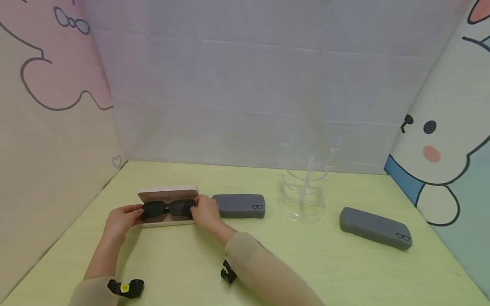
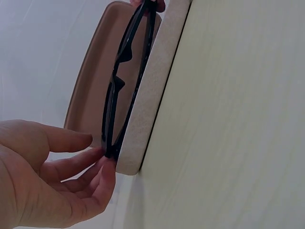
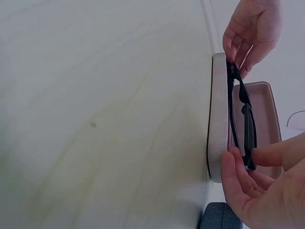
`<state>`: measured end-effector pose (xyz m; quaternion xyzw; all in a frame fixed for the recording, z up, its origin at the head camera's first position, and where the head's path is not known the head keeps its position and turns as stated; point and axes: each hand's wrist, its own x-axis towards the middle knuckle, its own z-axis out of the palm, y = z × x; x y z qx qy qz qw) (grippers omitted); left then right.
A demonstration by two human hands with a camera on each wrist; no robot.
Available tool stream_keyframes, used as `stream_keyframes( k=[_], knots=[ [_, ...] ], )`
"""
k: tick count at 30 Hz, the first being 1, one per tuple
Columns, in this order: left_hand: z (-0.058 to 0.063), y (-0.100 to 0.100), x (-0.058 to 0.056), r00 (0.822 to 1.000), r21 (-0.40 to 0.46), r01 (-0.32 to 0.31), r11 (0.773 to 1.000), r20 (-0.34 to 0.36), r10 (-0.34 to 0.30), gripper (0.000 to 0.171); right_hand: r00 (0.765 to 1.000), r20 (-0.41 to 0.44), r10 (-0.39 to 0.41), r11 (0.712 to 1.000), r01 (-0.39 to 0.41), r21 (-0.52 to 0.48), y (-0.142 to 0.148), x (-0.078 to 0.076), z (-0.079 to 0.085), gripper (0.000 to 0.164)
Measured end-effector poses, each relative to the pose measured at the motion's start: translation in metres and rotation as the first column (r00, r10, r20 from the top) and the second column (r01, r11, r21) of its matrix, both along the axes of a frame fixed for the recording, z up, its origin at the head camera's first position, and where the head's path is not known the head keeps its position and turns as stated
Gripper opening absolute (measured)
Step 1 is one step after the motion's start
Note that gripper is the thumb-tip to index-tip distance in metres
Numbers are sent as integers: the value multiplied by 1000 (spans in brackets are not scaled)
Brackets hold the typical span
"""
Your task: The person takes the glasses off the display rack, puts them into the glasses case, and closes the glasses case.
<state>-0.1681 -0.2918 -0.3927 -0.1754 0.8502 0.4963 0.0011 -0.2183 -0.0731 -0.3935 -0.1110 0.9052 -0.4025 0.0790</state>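
A pair of black sunglasses [image 1: 168, 208] sits at an open glasses case [image 1: 168, 224] with a pale outside and a pinkish-brown lining, its lid raised at the back. My left hand [image 1: 120, 222] holds the left end of the sunglasses by its fingers; in the left wrist view its thumb appears apart from the frame. At the other end, my right hand [image 3: 267, 183] pinches the frame between thumb and fingers, with fingertips against the case's rim. The temples look folded in the right wrist view. How deep the sunglasses lie in the case is hard to tell.
Just right of the open case lies a closed grey glasses case [image 1: 239, 205]. A clear display stand [image 1: 302, 199] stands farther right, and another closed grey case [image 1: 375, 228] lies at an angle beyond it. Printed walls [image 1: 245, 85] bound the pale yellow table [image 1: 172, 263].
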Motion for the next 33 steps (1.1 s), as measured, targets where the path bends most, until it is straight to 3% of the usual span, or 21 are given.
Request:
stream_keyframes(
  k=[7,26,33],
  knots=[
    [2,1,1,999,-144,19,989,33,-14,43,994,-106,-30,997,37,62,-4,-1,-6,19],
    [3,1,4,996,-125,67,990,66,-59,47,976,-210,-59,993,79,90,-8,1,-11,4],
    [5,2,5,994,-102,86,991,81,-77,49,980,-196,-40,991,64,117,-9,-1,-11,9]
  ],
)
